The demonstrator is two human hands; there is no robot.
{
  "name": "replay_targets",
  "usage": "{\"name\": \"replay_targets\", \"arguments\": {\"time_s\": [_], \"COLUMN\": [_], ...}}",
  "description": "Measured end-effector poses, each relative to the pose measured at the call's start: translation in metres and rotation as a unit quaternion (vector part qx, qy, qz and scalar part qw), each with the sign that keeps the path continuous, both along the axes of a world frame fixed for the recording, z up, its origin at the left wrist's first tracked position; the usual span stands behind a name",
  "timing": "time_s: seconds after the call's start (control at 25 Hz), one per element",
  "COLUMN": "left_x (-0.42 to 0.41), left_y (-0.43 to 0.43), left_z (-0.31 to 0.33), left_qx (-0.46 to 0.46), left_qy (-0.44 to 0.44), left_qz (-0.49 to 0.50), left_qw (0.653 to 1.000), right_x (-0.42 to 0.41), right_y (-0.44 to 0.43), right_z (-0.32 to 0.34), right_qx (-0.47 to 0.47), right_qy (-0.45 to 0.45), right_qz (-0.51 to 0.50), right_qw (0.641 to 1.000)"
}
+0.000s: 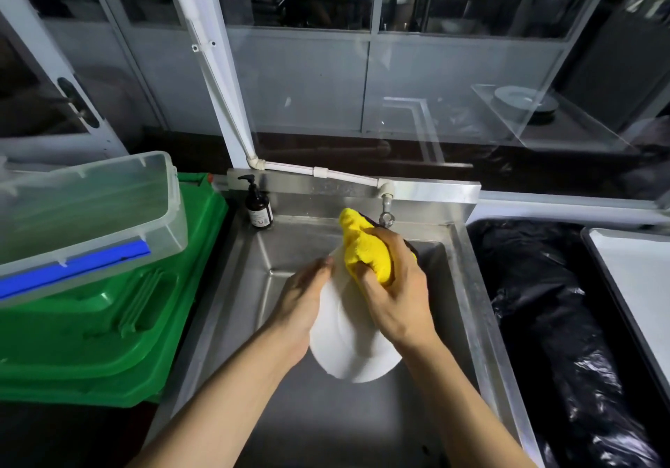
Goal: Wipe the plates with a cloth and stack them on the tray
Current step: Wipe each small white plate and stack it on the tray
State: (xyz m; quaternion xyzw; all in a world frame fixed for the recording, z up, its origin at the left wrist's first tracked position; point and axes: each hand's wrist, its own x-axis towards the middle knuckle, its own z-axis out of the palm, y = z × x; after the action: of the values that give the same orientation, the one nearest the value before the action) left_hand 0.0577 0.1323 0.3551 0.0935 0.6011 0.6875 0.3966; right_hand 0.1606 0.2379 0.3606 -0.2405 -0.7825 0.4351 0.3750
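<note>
Over the steel sink point(232, 286) I hold a white plate point(348, 344) tilted on edge. My left hand point(302, 297) grips its left rim, with the fingers hidden behind the plate. My right hand point(395, 286) clutches a bunched yellow cloth point(364, 246) and presses it against the plate's upper face. A white tray point(638, 286) with a dark rim lies at the far right edge, only partly in view.
A clear plastic box point(90, 213) rests on a green bin point(108, 322) to the left. A brown pump bottle point(258, 206) stands at the sink's back left corner, a tap point(386, 210) at the back. Black plastic bags point(544, 304) fill the right side.
</note>
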Motion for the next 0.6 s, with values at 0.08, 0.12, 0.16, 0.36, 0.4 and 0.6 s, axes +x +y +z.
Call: {"name": "replay_targets", "arguments": {"time_s": [0.08,0.12,0.16,0.36,0.4,0.6], "left_x": [0.003,0.003,0.004,-0.001,-0.003,-0.002], "left_y": [-0.002,-0.002,0.000,0.009,0.009,0.007], "left_z": [0.000,0.001,0.004,0.016,0.016,0.022], "left_qx": [-0.001,0.001,-0.002,-0.040,-0.039,-0.018], "left_qy": [0.008,0.014,0.021,0.004,-0.018,-0.084], "left_qz": [-0.004,0.004,0.018,0.029,0.027,-0.013], "left_qw": [1.000,1.000,1.000,0.999,0.999,0.996], "right_x": [-0.007,-0.010,-0.013,-0.026,-0.027,-0.016], "right_y": [0.001,0.002,0.002,-0.027,-0.032,-0.052], "right_z": [0.002,0.003,0.002,0.001,0.000,-0.012], "right_qx": [-0.020,-0.043,-0.057,-0.050,-0.059,-0.092], "right_qy": [-0.011,-0.019,-0.020,0.047,0.050,0.063], "right_qz": [-0.022,-0.041,-0.047,0.035,0.036,0.014], "right_qw": [1.000,0.998,0.997,0.997,0.996,0.994]}}
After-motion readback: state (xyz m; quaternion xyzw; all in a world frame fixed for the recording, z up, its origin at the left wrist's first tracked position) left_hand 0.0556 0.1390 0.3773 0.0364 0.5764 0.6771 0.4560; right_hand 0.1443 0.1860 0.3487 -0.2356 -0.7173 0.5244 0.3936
